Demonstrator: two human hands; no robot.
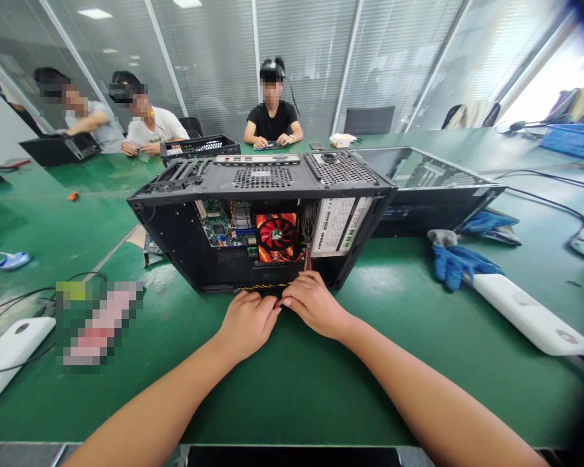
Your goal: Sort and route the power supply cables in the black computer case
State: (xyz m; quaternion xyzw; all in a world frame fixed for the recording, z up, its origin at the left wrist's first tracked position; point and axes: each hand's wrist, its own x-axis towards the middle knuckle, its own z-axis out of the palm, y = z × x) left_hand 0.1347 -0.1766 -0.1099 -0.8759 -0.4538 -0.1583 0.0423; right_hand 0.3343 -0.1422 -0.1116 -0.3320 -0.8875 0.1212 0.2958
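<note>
A black computer case (350, 189) with its side off stands in front of me, its open side facing me. Inside are a green motherboard (215, 227), a red cooling fan (276, 233) and a white-labelled power supply (338, 227). Coloured power cables (265, 286), yellow and black among them, run along the lower edge of the opening. At that edge my left hand (249, 322) is closed on the cables, fingers pinched. My right hand (317, 303) grips the same bundle just beside it, the thumbs nearly meeting. The cable ends are hidden by my fingers.
Blue gloves (460, 259) and a white power strip (530, 314) lie to the right. Behind the case's right side is another black case (433, 207). More white strips (17, 357) and dark cables are at left. Several people sit across the green table (292, 402).
</note>
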